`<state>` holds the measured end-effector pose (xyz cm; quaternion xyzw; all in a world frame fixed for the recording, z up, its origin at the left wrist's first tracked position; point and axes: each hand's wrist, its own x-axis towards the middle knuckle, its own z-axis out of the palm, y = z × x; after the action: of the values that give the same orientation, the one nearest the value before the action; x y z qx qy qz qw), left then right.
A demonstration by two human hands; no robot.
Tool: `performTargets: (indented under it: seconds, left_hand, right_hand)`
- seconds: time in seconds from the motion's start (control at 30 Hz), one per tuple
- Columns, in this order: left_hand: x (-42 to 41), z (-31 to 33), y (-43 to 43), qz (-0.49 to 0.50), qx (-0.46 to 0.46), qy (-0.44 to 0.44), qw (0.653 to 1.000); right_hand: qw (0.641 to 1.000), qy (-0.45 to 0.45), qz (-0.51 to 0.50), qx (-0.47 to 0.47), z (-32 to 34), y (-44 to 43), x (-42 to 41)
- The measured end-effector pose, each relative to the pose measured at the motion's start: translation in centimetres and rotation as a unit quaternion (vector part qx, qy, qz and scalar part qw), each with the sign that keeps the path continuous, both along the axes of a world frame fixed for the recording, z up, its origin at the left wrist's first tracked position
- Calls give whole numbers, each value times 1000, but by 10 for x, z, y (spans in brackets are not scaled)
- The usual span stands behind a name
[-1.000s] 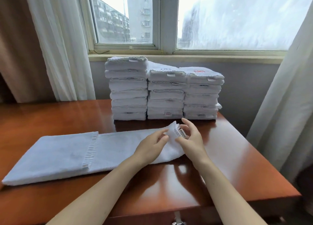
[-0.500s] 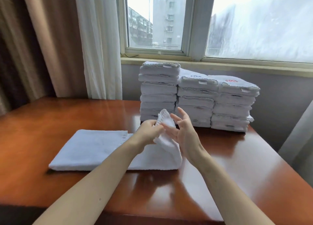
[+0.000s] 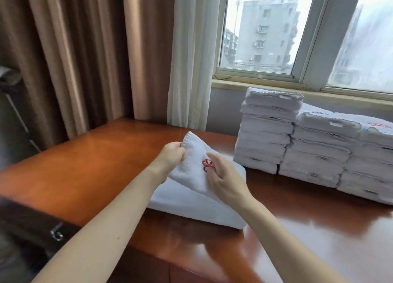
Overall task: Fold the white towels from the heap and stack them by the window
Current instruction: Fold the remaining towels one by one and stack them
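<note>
While both bare forearms reach out from the near edge over the glossy wooden counter [image 3: 95, 165], the hands meet on a white towel [image 3: 191, 199] that lies folded at its middle. The left hand [image 3: 172, 156] is bent at the wrist, its grip clamped on the raised corner of the towel's top layer with the fingers curled round the stitched hem. The right hand [image 3: 226, 179] sits just beside it, knuckles up, its grip pinched on the same layer next to a red embroidered mark [image 3: 207, 165]. That layer slopes up from the thick lower fold, which rests flat on the counter. Farther back on the right, three stacks of folded towels [image 3: 265, 133] stand side by side, touching, just under the window sill [image 3: 229, 84]. A sheer white curtain [image 3: 189, 59] and a brown curtain [image 3: 74, 59] hang to the left of the window.
</note>
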<state>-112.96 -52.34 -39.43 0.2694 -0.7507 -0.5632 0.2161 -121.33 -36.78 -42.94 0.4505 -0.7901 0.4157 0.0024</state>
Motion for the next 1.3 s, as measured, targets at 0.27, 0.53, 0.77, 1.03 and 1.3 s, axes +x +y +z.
performTargets:
  seconds: [0.27,0.53,0.77,1.03,1.3]
  left_hand:
    - [44,-19,-59,65,15,-37,997]
    - [46,-55,-72,93,-254,-295,916]
    - [22,-66,-58,-26,-456,-148,877]
    - [2,-85,-50,-82,-485,-256,832]
    - [11,-64,-4,-79,-539,-388,743]
  right_hand:
    - [984,70,13,164,-19,-47,13]
    - [957,115,-1,268,-39,-50,13]
    - [936,136,-65,318,-48,-38,0]
    - [959,92,-20,267,-59,-18,-28]
    - [975,145,-2,168,-53,25,-45]
